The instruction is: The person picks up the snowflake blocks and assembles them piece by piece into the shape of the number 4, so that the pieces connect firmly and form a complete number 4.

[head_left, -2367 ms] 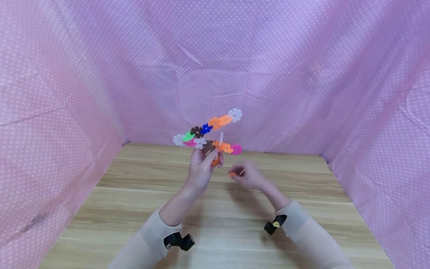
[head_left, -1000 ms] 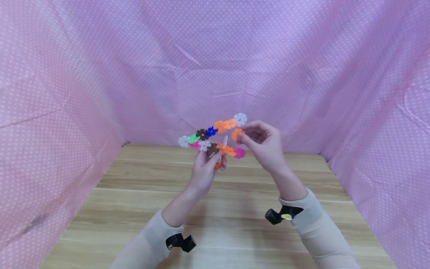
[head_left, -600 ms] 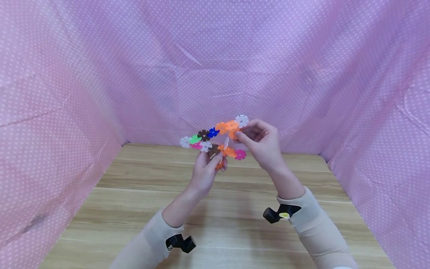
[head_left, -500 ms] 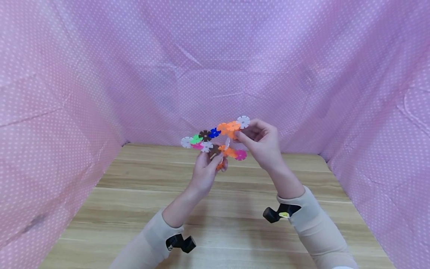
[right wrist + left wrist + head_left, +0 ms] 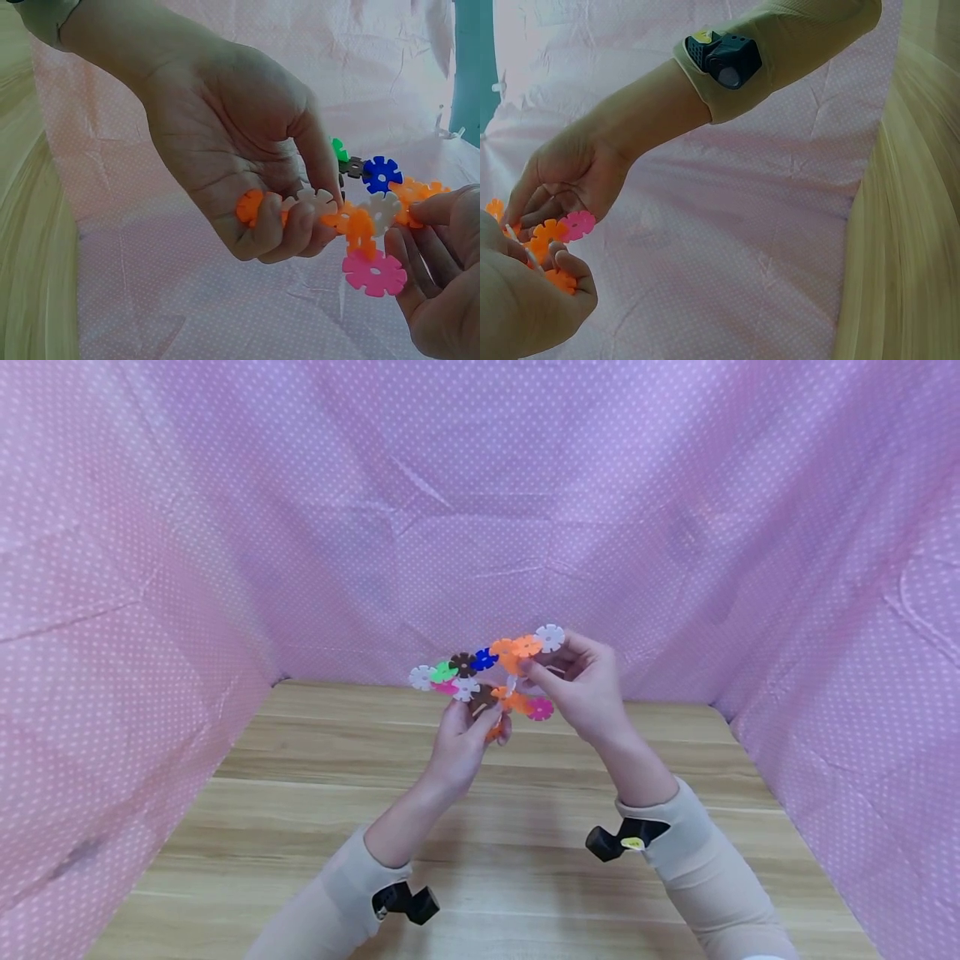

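Observation:
An assembly of interlocking snowflake discs (image 5: 462, 665) hangs above the table. Its upper row runs white, green, brown, blue, orange and white; a lower branch ends in a pink disc (image 5: 374, 272). My left hand (image 5: 457, 752) grips the lower part, its fingers curled round orange and white discs in the right wrist view. My right hand (image 5: 588, 693) pinches an orange snowflake disc (image 5: 512, 663) between thumb and fingers, against the orange discs of the upper row. Whether its slots have joined is hidden. In the left wrist view, my left hand covers part of the assembly.
A wood-grain table (image 5: 510, 877) lies below both hands. Pink dotted cloth (image 5: 480, 527) stands at the back and both sides. Black wrist cameras (image 5: 626, 839) sit on both cuffs.
My right hand has risen from near the table with the orange disc and brought it against the upper row. My left hand and the assembly have shifted slightly right; the row's right end has dipped.

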Demonstrator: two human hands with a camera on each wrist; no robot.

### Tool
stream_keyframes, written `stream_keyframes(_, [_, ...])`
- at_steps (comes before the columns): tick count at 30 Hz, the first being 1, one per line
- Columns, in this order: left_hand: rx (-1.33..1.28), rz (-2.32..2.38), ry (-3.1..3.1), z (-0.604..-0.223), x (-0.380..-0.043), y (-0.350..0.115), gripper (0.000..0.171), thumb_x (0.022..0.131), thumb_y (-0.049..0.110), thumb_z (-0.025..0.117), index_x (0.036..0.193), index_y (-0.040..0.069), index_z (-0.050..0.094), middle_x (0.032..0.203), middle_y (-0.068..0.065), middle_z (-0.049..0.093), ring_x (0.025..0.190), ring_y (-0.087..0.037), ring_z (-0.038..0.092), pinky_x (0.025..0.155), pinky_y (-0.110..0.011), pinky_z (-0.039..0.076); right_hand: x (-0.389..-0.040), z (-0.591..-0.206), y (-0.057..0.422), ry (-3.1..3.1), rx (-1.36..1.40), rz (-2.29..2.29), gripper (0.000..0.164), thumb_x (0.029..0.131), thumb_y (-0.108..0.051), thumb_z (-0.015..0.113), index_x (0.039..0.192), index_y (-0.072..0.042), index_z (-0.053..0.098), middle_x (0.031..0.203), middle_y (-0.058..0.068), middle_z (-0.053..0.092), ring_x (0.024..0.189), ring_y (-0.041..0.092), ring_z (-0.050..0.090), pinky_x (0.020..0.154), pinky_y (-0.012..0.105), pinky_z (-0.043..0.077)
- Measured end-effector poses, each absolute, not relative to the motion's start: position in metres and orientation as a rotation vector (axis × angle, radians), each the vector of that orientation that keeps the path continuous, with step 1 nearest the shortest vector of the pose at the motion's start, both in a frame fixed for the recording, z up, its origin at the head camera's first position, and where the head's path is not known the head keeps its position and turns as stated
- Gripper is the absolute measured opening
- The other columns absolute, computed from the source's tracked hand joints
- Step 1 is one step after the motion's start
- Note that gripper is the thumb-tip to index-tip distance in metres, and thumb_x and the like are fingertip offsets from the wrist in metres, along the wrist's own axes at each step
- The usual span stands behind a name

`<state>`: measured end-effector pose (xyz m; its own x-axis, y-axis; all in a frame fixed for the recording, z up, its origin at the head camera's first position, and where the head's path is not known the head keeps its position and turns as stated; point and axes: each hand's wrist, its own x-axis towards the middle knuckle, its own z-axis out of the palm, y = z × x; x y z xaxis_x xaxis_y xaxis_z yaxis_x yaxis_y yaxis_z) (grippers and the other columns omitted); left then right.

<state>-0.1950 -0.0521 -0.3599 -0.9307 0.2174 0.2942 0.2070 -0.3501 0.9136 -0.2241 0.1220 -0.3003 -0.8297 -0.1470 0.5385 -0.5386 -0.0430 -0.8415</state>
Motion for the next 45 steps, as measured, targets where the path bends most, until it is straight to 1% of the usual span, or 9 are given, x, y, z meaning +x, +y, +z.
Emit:
stream_keyframes(6, [0.578, 2.535, 1.762, -0.358, -0.194, -0.051, 0.022, 0.112, 0.003, 0.043, 0.134, 0.004, 0.048, 0.106, -0.001, 0.054, 0.079, -0.012, 0.055, 0.065, -0.015, 0.051, -0.225, -0.302, 0.122, -1.944, 0.767, 1.942, 0.022, 0.091, 0.008, 0.077, 0.104, -0.010, 0.074, 0.093, -0.004, 0.080, 0.082, 0.012, 0.080, 0.074, 0.035, 0.072])
stream_keyframes(12, [0.567, 2.562, 1.744, -0.359, -0.193, -0.051, 0.022, 0.111, 0.002, 0.044, 0.133, 0.003, 0.049, 0.103, -0.001, 0.054, 0.075, -0.012, 0.052, 0.061, -0.016, 0.046, -0.224, -0.303, 0.124, -1.955, 0.796, 1.913, 0.014, 0.089, 0.014, 0.075, 0.095, 0.005, 0.067, 0.092, -0.006, 0.078, 0.084, 0.010, 0.079, 0.075, 0.030, 0.072])
stream_keyframes(17, [0.589, 2.553, 1.758, -0.359, -0.195, -0.051, 0.025, 0.110, 0.000, 0.046, 0.135, 0.001, 0.048, 0.100, -0.001, 0.053, 0.074, -0.012, 0.050, 0.060, -0.016, 0.044, -0.223, -0.297, 0.128, -2.015, 0.854, 1.815, 0.018, 0.086, 0.013, 0.078, 0.102, 0.013, 0.068, 0.092, -0.007, 0.078, 0.082, 0.010, 0.078, 0.074, 0.027, 0.071])
stream_keyframes(21, [0.588, 2.535, 1.766, -0.360, -0.196, -0.052, 0.026, 0.110, 0.000, 0.047, 0.136, -0.001, 0.048, 0.099, -0.003, 0.053, 0.074, -0.013, 0.050, 0.060, -0.017, 0.043, -0.225, -0.293, 0.131, -2.081, 0.889, 1.757, 0.019, 0.086, 0.012, 0.079, 0.102, 0.013, 0.070, 0.092, -0.009, 0.078, 0.081, 0.010, 0.078, 0.075, 0.027, 0.071])
stream_keyframes(26, [0.569, 2.548, 1.739, -0.359, -0.196, -0.051, 0.024, 0.110, 0.002, 0.048, 0.134, 0.005, 0.049, 0.103, -0.002, 0.055, 0.078, -0.013, 0.053, 0.064, -0.016, 0.049, -0.225, -0.292, 0.133, -2.113, 0.882, 1.770, 0.021, 0.089, 0.010, 0.077, 0.108, 0.011, 0.071, 0.095, -0.005, 0.079, 0.085, 0.013, 0.079, 0.080, 0.029, 0.071])
stream_keyframes(30, [0.571, 2.628, 1.619, -0.354, -0.196, -0.049, 0.023, 0.110, 0.000, 0.047, 0.132, 0.008, 0.050, 0.103, 0.001, 0.059, 0.079, -0.012, 0.058, 0.067, -0.016, 0.056, -0.225, -0.298, 0.136, -2.170, 0.847, 1.691, 0.023, 0.093, 0.004, 0.076, 0.114, 0.009, 0.070, 0.101, -0.006, 0.076, 0.092, 0.011, 0.075, 0.084, 0.022, 0.069])
stream_keyframes(35, [0.547, 2.696, 1.531, -0.347, -0.195, -0.048, 0.019, 0.109, -0.001, 0.048, 0.126, 0.005, 0.051, 0.103, 0.001, 0.064, 0.085, -0.011, 0.064, 0.079, -0.022, 0.067, -0.221, -0.311, 0.142, -2.158, 0.990, 1.690, 0.028, 0.089, 0.013, 0.076, 0.115, 0.010, 0.068, 0.108, 0.009, 0.073, 0.096, 0.012, 0.071, 0.084, 0.021, 0.067])
stream_keyframes(39, [0.595, 2.671, 1.567, -0.347, -0.195, -0.049, 0.031, 0.107, -0.003, 0.052, 0.137, -0.002, 0.050, 0.112, 0.001, 0.068, 0.097, -0.012, 0.070, 0.093, -0.031, 0.069, -0.220, -0.316, 0.142, -2.066, 1.043, 1.649, 0.026, 0.083, 0.017, 0.080, 0.106, 0.009, 0.072, 0.104, 0.009, 0.076, 0.087, 0.008, 0.070, 0.073, 0.016, 0.065])
stream_keyframes(45, [0.623, 2.849, 1.643, -0.354, -0.200, -0.064, 0.058, 0.090, -0.014, 0.064, 0.142, 0.007, 0.049, 0.122, 0.005, 0.068, 0.109, -0.012, 0.070, 0.102, -0.027, 0.065, -0.221, -0.318, 0.151, -2.000, 0.945, 1.679, 0.022, 0.082, 0.019, 0.079, 0.094, 0.001, 0.076, 0.095, 0.000, 0.077, 0.068, 0.003, 0.063, 0.053, 0.011, 0.054])
